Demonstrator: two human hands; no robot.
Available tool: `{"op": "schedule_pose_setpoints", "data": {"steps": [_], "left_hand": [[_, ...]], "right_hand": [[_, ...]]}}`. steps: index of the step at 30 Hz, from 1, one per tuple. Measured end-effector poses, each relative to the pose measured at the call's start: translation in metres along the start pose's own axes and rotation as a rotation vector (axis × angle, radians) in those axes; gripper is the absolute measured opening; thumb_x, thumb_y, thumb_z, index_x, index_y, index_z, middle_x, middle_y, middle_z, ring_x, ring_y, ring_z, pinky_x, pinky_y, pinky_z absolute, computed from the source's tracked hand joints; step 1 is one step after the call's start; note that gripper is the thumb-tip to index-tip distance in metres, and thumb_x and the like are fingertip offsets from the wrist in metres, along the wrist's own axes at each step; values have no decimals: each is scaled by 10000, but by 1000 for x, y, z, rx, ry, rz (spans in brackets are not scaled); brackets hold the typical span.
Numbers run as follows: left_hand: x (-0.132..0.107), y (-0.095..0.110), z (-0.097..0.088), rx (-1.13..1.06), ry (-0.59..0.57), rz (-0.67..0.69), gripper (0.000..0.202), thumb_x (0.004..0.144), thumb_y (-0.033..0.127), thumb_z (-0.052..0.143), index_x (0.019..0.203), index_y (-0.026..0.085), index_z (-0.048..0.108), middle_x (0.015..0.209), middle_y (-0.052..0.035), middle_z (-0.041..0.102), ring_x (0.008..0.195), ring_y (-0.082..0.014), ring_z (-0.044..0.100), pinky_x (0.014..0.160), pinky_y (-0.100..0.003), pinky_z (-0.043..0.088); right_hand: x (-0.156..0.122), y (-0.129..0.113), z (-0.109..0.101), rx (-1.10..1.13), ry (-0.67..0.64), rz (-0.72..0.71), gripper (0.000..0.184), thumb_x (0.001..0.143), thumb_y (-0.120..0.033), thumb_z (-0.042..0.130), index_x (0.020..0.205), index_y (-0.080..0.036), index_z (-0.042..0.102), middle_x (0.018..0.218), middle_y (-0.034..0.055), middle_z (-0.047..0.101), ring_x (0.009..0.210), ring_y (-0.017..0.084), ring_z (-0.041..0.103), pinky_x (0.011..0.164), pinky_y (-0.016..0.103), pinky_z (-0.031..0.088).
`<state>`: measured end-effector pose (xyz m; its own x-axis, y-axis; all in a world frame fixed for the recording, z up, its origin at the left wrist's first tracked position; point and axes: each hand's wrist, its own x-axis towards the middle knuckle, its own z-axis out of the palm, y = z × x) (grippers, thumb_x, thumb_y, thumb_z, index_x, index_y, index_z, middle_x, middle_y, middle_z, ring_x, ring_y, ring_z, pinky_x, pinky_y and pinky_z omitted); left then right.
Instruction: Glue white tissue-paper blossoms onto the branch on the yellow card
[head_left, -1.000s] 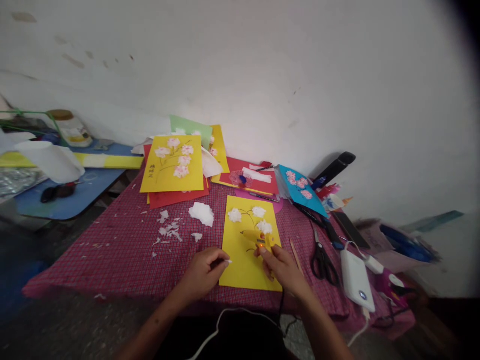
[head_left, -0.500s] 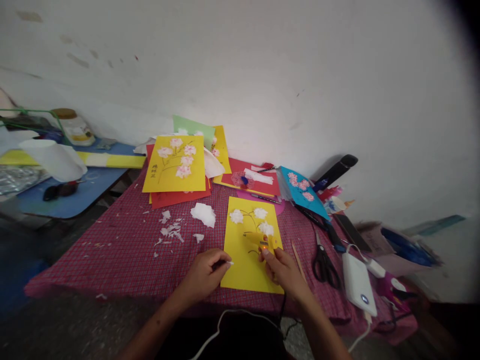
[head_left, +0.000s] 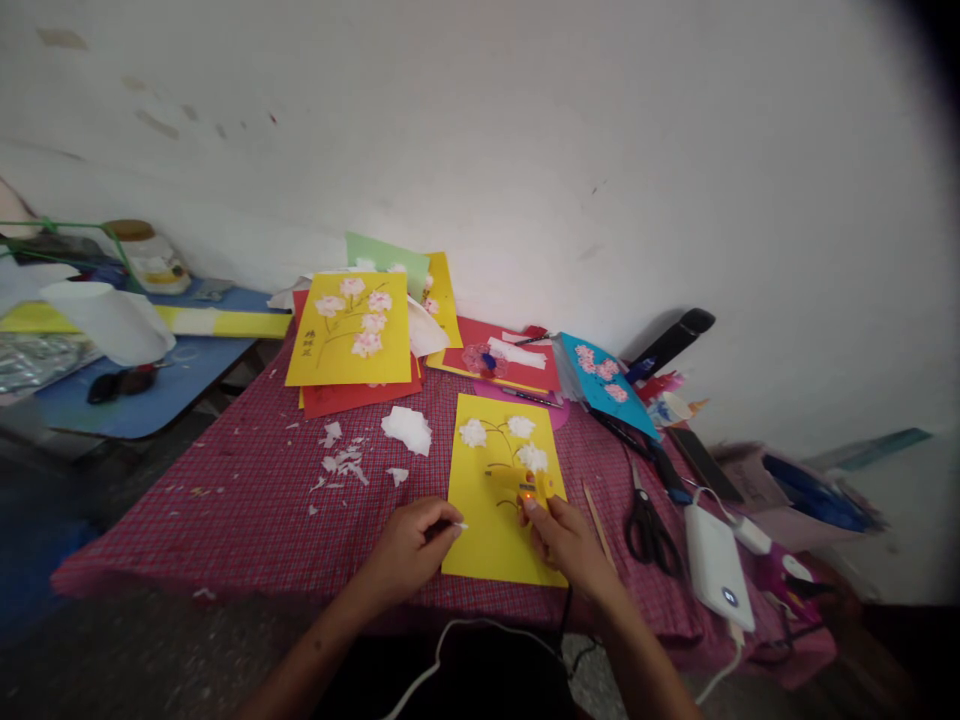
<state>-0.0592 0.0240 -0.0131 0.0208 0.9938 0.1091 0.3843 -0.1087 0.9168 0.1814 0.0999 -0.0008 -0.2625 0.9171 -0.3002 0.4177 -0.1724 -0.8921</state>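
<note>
A yellow sheet (head_left: 480, 540) with white paper blossoms (head_left: 520, 427) and drawn brown stems lies in front of me. My right hand (head_left: 556, 535) is wrapped round a yellow hot glue gun (head_left: 546, 486), held over the sheet with its nozzle pointing left and a small orange light glowing. Its dark cord drops past my wrist. At the sheet's left edge, my left hand (head_left: 418, 540) pinches a small white scrap of paper (head_left: 460, 525) between thumb and fingertip. Torn white paper bits (head_left: 345, 464) and a larger white paper piece (head_left: 407, 430) lie to the left.
Finished flower cards (head_left: 349, 330) are stacked at the back left. Right of the sheet lie a thin wooden stick (head_left: 598, 522), black scissors (head_left: 651, 535) and a white power bank (head_left: 716, 570) with cables. A blue card (head_left: 609, 385) leans at the back right.
The glue gun shows slightly more clearly in my right hand. Otherwise both hands and the sheet keep nearly the same places.
</note>
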Motion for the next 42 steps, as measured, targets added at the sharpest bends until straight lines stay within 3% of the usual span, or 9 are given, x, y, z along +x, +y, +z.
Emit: {"op": "schedule_pose_setpoints", "data": {"steps": [17, 26, 42], "left_hand": [[-1, 4, -2, 14, -12, -13, 137, 907, 237, 557, 913, 216, 692, 906, -13, 723, 860, -166, 655, 781, -276, 473], [-1, 4, -2, -3, -16, -16, 140, 903, 230, 555, 919, 214, 693, 904, -18, 722, 859, -172, 654, 781, -286, 478], [-1, 3, -2, -11, -19, -16, 136, 907, 235, 559, 920, 217, 694, 903, -17, 721, 865, -172, 655, 791, -285, 479]], "right_hand": [[-1, -5, 1, -121, 20, -63, 440, 904, -613, 496, 730, -210, 523, 515, -49, 464, 465, 120, 430, 438, 247, 293], [1, -5, 1, -84, 16, -48, 453, 868, -639, 535, 684, -240, 425, 534, -50, 460, 465, 116, 427, 433, 248, 306], [2, -6, 0, -62, -12, -41, 459, 866, -638, 563, 702, -236, 414, 551, -64, 423, 464, 102, 392, 427, 239, 280]]}}
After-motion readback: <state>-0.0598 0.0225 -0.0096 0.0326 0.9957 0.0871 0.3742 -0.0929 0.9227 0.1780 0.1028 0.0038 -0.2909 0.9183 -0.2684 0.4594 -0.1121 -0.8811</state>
